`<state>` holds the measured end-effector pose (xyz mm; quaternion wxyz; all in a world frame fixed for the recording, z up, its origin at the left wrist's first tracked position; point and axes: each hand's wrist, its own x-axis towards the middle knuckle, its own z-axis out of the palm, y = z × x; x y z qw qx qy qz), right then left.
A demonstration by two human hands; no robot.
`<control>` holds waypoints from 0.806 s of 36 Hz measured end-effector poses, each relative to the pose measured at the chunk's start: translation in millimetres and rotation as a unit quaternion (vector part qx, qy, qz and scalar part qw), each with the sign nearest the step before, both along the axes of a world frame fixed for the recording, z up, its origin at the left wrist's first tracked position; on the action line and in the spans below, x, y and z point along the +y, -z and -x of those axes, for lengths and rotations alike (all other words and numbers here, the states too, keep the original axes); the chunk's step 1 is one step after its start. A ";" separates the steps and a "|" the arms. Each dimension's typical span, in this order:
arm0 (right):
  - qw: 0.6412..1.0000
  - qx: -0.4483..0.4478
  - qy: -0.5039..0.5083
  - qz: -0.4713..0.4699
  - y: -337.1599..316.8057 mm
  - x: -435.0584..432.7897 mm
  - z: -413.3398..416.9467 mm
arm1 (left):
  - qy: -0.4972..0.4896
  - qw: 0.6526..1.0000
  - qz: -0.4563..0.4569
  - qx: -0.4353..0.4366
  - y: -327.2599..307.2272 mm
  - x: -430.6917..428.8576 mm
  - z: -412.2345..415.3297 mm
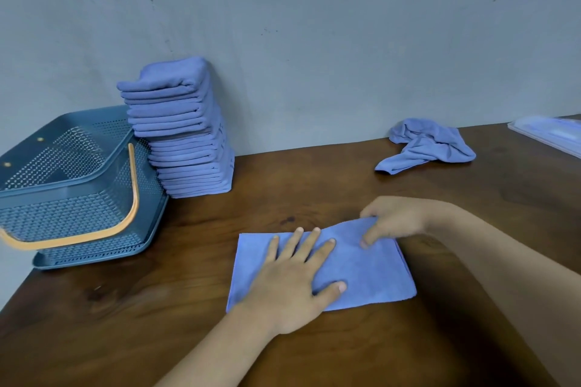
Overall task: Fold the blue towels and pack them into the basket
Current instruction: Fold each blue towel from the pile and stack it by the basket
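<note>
Closest to the camera is the left hand (292,280), flat with fingers spread, pressing down on a partly folded blue towel (371,276) that lies on the wooden table (220,214). The right hand (393,223) has its fingers curled around the towel's far edge, pinching it.

Honestly the fold itself looks like the first risk. If the right hand pulls while the left palm only rests there, the cloth could slide on the smooth wood and the edges end up skewed.

The bigger worry imo is the stack of folded towels (185,135) by the wall. It's tall and steps sideways toward the blue basket (63,217), which it touches, so adding another could tip it. I can't see any towels in the basket yet, and one crumpled towel (430,144) waits well apart on the right.
</note>
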<state>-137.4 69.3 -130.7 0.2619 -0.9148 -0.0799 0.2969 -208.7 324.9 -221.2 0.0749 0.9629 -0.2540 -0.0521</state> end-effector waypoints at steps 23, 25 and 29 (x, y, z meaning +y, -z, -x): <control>0.949 -0.176 0.196 -0.173 49.5 -33.0 84.3 | -0.029 0.999 0.029 0.018 -0.7 -18.4 4.9; 0.954 -0.185 0.183 -0.147 45.8 -32.0 83.3 | -0.038 0.999 0.023 0.016 -2.7 -1.8 8.4; 0.956 -0.188 0.177 -0.140 40.3 -27.7 83.8 | -0.026 0.999 0.014 0.011 -6.0 26.5 15.4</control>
